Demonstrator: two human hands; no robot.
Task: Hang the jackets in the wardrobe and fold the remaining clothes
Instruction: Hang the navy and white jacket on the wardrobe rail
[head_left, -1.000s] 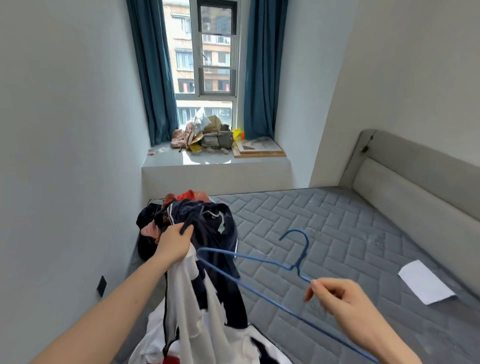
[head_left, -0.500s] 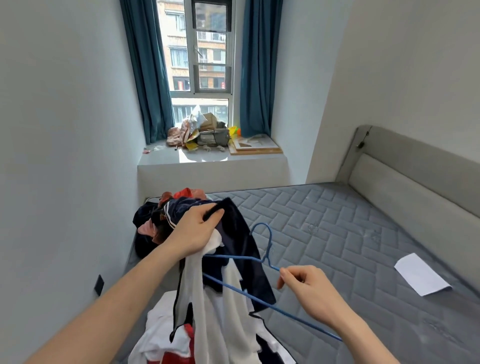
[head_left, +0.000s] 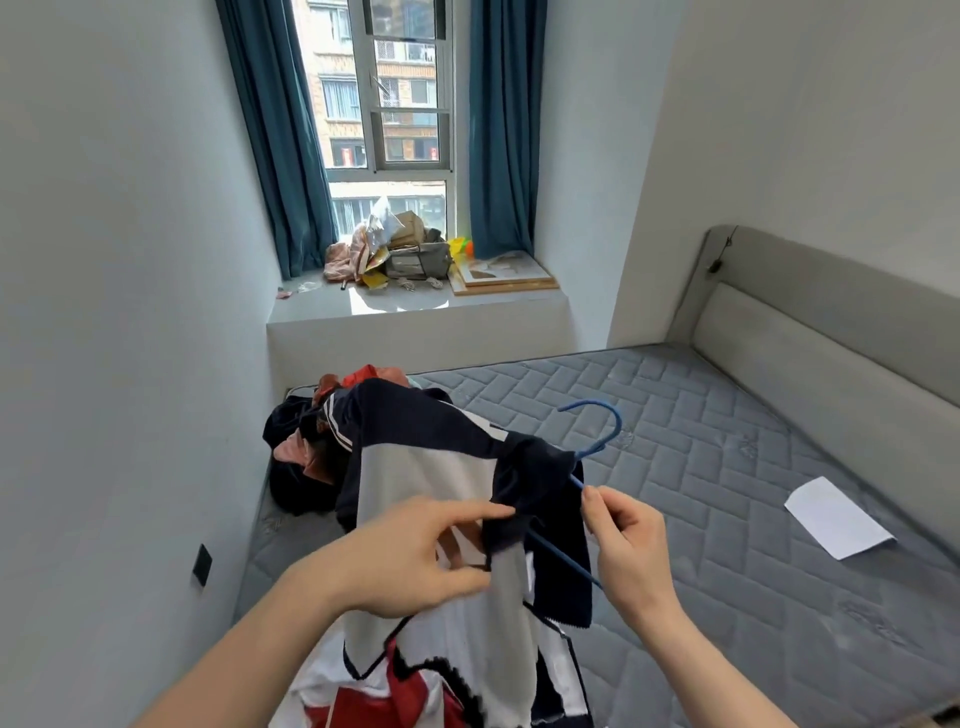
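Note:
A navy, white and red jacket (head_left: 426, 467) hangs in front of me, draped over a blue wire hanger (head_left: 602, 431). The hanger's hook sticks up to the right of the cloth. My left hand (head_left: 415, 556) pinches the jacket's white and navy cloth near the collar. My right hand (head_left: 623, 540) grips the hanger's thin blue arm just below the hook. Behind the jacket, a pile of dark, pink and red clothes (head_left: 306, 447) lies at the mattress's far left corner.
The grey quilted mattress (head_left: 701, 467) spreads to the right, with a white sheet of paper (head_left: 836, 517) on it. A padded headboard (head_left: 831, 338) runs along the right wall. The window ledge (head_left: 415, 306) holds boxes and clutter. A white wall stands close on the left.
The jacket has been pulled over the hanger, so its dark shoulder now covers the wire. My left hand dropped from the collar top to lower cloth. My right hand shifted up along the hanger.

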